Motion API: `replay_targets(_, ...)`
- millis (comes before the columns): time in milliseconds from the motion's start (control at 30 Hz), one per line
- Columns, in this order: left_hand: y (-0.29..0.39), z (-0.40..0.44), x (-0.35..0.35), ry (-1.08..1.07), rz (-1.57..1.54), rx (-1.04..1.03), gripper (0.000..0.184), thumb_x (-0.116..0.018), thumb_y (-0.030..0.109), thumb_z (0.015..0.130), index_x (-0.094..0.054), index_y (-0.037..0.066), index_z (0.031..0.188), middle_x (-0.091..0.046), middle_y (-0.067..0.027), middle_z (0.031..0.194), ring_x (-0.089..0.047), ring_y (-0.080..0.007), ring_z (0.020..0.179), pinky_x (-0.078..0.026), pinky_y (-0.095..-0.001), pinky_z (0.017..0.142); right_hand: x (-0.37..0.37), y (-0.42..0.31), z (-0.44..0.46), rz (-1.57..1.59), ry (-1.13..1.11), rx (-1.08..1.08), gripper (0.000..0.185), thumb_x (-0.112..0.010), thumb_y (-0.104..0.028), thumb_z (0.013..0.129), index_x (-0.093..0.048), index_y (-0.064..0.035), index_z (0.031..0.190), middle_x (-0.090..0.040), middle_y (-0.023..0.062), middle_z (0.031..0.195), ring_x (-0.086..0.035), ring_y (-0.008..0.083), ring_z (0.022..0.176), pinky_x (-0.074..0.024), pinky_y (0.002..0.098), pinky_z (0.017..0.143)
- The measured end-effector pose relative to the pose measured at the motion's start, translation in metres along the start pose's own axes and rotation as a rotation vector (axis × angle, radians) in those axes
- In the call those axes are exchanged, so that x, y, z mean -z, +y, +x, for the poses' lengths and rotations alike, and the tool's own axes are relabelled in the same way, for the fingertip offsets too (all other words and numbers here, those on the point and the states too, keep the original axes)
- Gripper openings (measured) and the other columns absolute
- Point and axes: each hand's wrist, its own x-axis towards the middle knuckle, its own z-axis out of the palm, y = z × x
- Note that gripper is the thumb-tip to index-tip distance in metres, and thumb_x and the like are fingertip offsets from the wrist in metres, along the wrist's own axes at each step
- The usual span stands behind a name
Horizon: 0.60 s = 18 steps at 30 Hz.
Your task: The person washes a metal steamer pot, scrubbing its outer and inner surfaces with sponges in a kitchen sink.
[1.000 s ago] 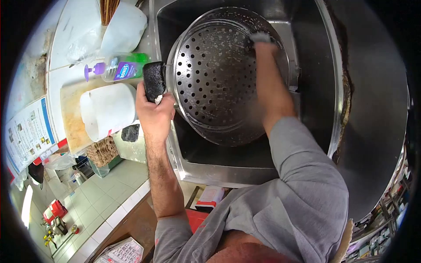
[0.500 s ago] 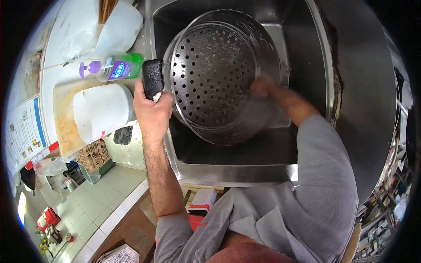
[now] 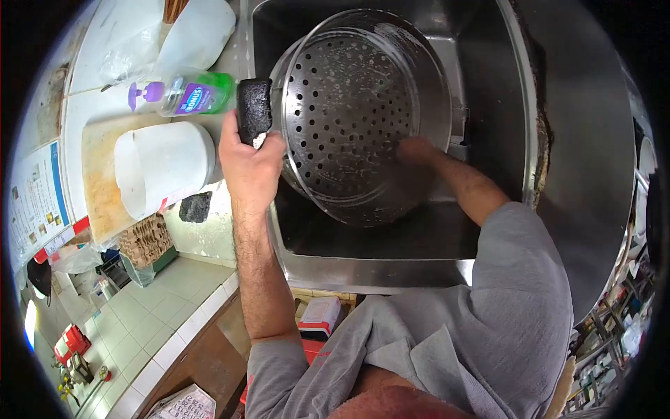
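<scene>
A large round metal steamer pot (image 3: 349, 112) with a perforated bottom and soapy streaks on its wall tilts in the sink (image 3: 363, 272). My left hand (image 3: 252, 164) is closed on the pot's black handle (image 3: 255, 112) at its left side. Reaching inside, my right hand (image 3: 419, 152) is near the lower right of the perforated bottom. Its fingers are smeared by motion, and whatever they hold cannot be made out.
Left of the sink are a pump bottle of green soap (image 3: 199, 94), a cut white plastic container (image 3: 167, 164) on a stained board (image 3: 101, 171), and a dark pad (image 3: 195, 207). A metal drainboard (image 3: 586, 140) lies to the right.
My right hand has moved from the upper right of the pot down to its lower right. My left hand stays closed on the handle.
</scene>
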Motion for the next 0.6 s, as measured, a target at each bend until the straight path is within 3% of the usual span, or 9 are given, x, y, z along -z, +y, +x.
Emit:
replay_targets(33, 0.000, 0.001, 0.000, -0.005, -0.013, 0.013, 0.031, -0.058, 0.001, 0.071, -0.050, -0.002, 0.101, -0.051, -0.0009, 0.064, -0.045, -0.0064, 0.047, -0.036, -0.0232, 0.041, 0.000, 0.009, 0.016, 0.244, -0.053, 0.019, 0.027, -0.054, -0.019, 0.080, -0.066, -0.0040, 0.099, -0.061, 0.0183, 0.104, -0.059, 0.0332, 0.098, -0.0456, 0.0431, 0.088)
replay_targets(167, 0.001, 0.000, -0.001, 0.014, 0.011, -0.010, 0.027, -0.057, 0.001, 0.072, -0.049, 0.000, 0.097, -0.049, -0.0007, 0.063, -0.045, -0.0063, 0.046, -0.035, -0.0223, 0.040, 0.068, 0.023, 0.033, 0.920, 0.825, -0.561, 0.027, -0.057, -0.020, 0.078, -0.066, -0.0008, 0.095, -0.063, 0.0207, 0.100, -0.061, 0.0339, 0.096, -0.0490, 0.0401, 0.081)
replay_targets(300, 0.008, -0.001, -0.003, 0.000, 0.006, 0.016, 0.027, -0.056, -0.001, 0.072, -0.048, 0.000, 0.098, -0.050, -0.0011, 0.063, -0.045, -0.0070, 0.043, -0.035, -0.0219, 0.037, 0.161, -0.015, 0.102, 0.666, 0.893, -0.609, 0.029, -0.063, -0.032, 0.078, -0.068, -0.0037, 0.079, -0.067, 0.0109, 0.079, -0.066, 0.0201, 0.072, -0.0510, 0.0362, 0.060)
replay_targets(333, 0.008, -0.001, -0.003, 0.001, 0.018, 0.024, 0.027, -0.056, -0.001, 0.072, -0.048, 0.000, 0.098, -0.050, -0.0011, 0.063, -0.045, -0.0070, 0.043, -0.035, -0.0219, 0.037, 0.185, -0.043, 0.119, 0.722, 0.922, -0.495, 0.025, -0.061, -0.030, 0.079, -0.067, -0.0074, 0.070, -0.064, 0.0082, 0.069, -0.063, 0.0168, 0.066, -0.0485, 0.0345, 0.052)
replay_targets(400, 0.010, 0.002, -0.004, -0.007, -0.006, 0.024, 0.027, -0.056, -0.001, 0.072, -0.047, 0.001, 0.098, -0.050, -0.0012, 0.063, -0.044, -0.0069, 0.042, -0.035, -0.0217, 0.037, 0.202, -0.135, 0.090, 0.135, 1.081, -0.044, 0.015, -0.058, -0.014, 0.076, -0.063, -0.0073, 0.063, -0.060, 0.0101, 0.064, -0.059, 0.0237, 0.061, -0.0472, 0.0432, 0.058)
replay_targets(433, 0.011, 0.003, -0.005, -0.011, -0.005, 0.020, 0.027, -0.056, -0.001, 0.072, -0.047, 0.001, 0.098, -0.050, -0.0012, 0.063, -0.044, -0.0069, 0.042, -0.035, -0.0217, 0.037, 0.175, -0.168, 0.094, 0.199, 1.524, 0.281, 0.008, -0.056, -0.010, 0.072, -0.062, -0.0053, 0.070, -0.061, 0.0115, 0.073, -0.059, 0.0252, 0.074, -0.0472, 0.0440, 0.068)
replay_targets(467, 0.012, 0.005, -0.006, -0.016, -0.028, 0.016, 0.028, -0.055, -0.002, 0.072, -0.047, 0.001, 0.099, -0.050, -0.0012, 0.063, -0.044, -0.0070, 0.043, -0.035, -0.0216, 0.036, 0.168, -0.196, 0.041, -0.021, 1.409, 0.355, 0.010, -0.056, -0.010, 0.070, -0.062, -0.0061, 0.077, -0.059, 0.0106, 0.079, -0.057, 0.0241, 0.082, -0.0465, 0.0414, 0.074)
replay_targets(533, 0.010, 0.005, -0.004, -0.016, -0.052, 0.010, 0.028, -0.055, -0.002, 0.072, -0.047, 0.001, 0.099, -0.050, -0.0012, 0.063, -0.044, -0.0071, 0.043, -0.035, -0.0214, 0.036, 0.154, -0.192, 0.019, 0.051, 1.406, 1.032, 0.010, -0.057, -0.013, 0.070, -0.063, -0.0096, 0.077, -0.053, 0.0076, 0.072, -0.055, 0.0236, 0.076, -0.0456, 0.0421, 0.077)
replay_targets(600, 0.006, 0.002, -0.002, -0.028, -0.035, 0.020, 0.030, -0.055, -0.002, 0.073, -0.047, 0.001, 0.101, -0.049, -0.0012, 0.064, -0.044, -0.0068, 0.043, -0.034, -0.0210, 0.036, 0.187, -0.157, 0.018, -0.174, 1.192, 0.861, 0.011, -0.055, -0.013, 0.074, -0.063, -0.0081, 0.080, -0.056, 0.0082, 0.077, -0.057, 0.0248, 0.079, -0.0454, 0.0415, 0.077)
